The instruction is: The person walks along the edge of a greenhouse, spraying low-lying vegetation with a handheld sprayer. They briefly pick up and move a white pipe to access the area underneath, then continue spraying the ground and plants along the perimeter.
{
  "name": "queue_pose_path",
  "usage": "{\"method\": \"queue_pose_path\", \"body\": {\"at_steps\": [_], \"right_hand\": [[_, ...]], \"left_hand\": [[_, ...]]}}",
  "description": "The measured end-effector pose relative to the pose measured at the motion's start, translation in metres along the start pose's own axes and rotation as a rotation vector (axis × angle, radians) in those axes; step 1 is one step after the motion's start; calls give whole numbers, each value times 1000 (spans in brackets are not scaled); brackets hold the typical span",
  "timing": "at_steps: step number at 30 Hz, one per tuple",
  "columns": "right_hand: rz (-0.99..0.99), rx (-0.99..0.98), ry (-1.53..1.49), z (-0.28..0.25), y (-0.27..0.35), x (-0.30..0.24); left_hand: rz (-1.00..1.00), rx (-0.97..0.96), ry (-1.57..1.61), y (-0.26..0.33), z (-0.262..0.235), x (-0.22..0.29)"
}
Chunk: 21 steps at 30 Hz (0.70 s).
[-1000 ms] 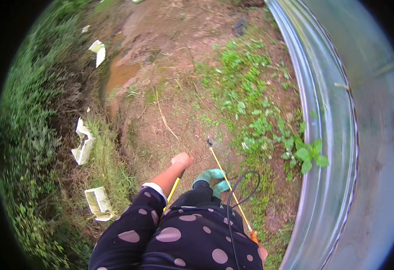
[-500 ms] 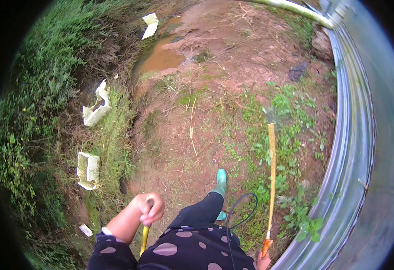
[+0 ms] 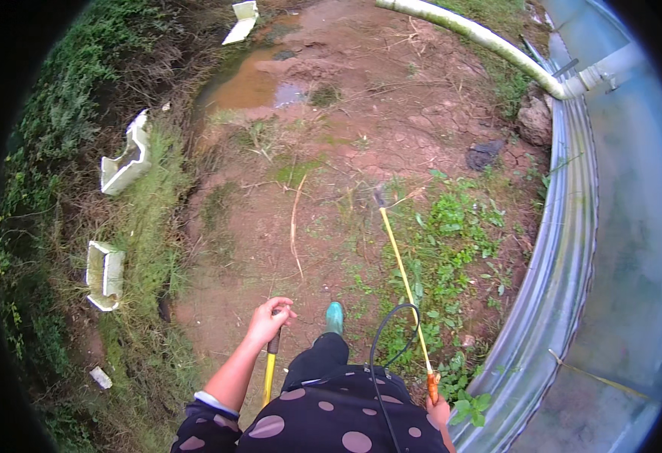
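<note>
My left hand (image 3: 269,317) is curled over the top of a yellow lever (image 3: 268,377) with a dark grip, its fingertips bent to the right. The lever's lower end is hidden beside my body. At the lower right, my right hand (image 3: 438,410) is closed round the orange handle of a spray wand (image 3: 400,257). The wand's long yellow tube reaches forward and slightly left. Its dark tip hangs by the left edge of the green weeds (image 3: 452,234). A black hose (image 3: 376,340) loops between the wand and my dark spotted top.
Corrugated translucent sheeting (image 3: 572,249) curves along the right, with a pale pipe (image 3: 482,38) at the top. A muddy puddle (image 3: 244,84) lies ahead. Broken white foam boxes (image 3: 123,170) sit in grass at left, beside dense bushes. One green boot (image 3: 334,317) stands on reddish soil.
The wand tip has swung left and now slants forward. My left hand has risen a little, its fingers loosening over the lever's top. The ground view has shifted left.
</note>
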State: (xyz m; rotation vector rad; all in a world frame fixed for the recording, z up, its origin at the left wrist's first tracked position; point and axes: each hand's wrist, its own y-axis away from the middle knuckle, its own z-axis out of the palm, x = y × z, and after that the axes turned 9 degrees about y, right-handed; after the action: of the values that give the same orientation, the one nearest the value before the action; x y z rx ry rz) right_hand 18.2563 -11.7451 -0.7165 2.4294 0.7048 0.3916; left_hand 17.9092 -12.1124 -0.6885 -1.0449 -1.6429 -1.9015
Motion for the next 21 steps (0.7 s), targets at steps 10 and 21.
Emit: {"method": "queue_pose_path", "body": {"at_steps": [10,21], "right_hand": [[227,5,-237,-35,21,61],[-35,-297,126,-54,-33,-5]], "left_hand": [[-113,109,-442,-75,20,-59],[-181,60,-41,-66,32,-29]]}}
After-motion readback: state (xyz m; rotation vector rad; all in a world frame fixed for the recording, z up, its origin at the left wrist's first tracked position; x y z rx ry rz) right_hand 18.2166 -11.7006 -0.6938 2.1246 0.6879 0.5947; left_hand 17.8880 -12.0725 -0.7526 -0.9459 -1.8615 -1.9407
